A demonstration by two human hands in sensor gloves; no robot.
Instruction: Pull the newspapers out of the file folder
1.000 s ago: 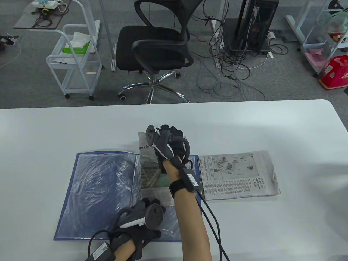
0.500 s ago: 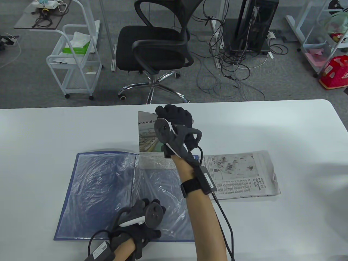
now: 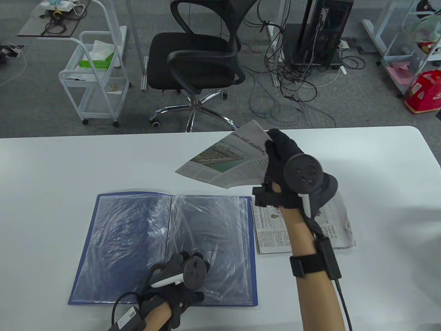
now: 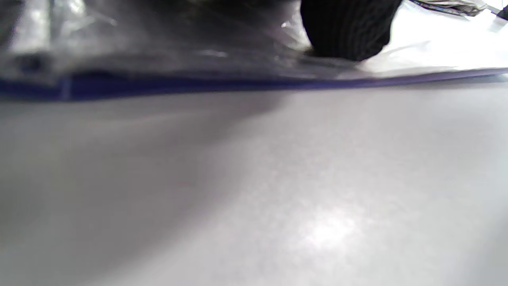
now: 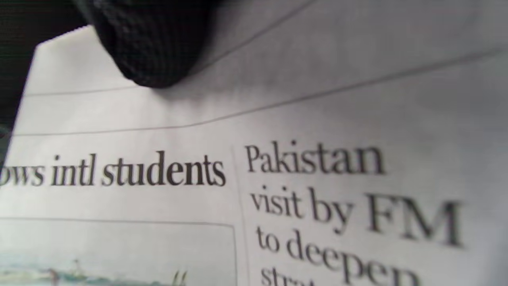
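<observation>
A blue file folder (image 3: pixel 131 248) with clear plastic sleeves lies open on the white table. My left hand (image 3: pixel 182 276) presses on its right sleeve near the front edge; a gloved fingertip (image 4: pixel 349 31) shows on the plastic above the folder's blue edge (image 4: pixel 238 84). My right hand (image 3: pixel 282 162) grips a folded newspaper (image 3: pixel 227 158) by its top right part and holds it in the air behind the folder, clear of the sleeve. A fingertip (image 5: pixel 151 47) lies on the printed page (image 5: pixel 317 198). A second newspaper (image 3: pixel 275 234) lies flat right of the folder.
The white table (image 3: pixel 379 193) reaches to the right and far edges. Behind it on the floor stand an office chair (image 3: pixel 200 62), a white wire cart (image 3: pixel 93 76) and loose cables (image 3: pixel 293 86).
My right hand pulled the newspaper up out of the right sleeve, then swung it up and to the right. The sleeve now lies empty. My left hand stayed put.
</observation>
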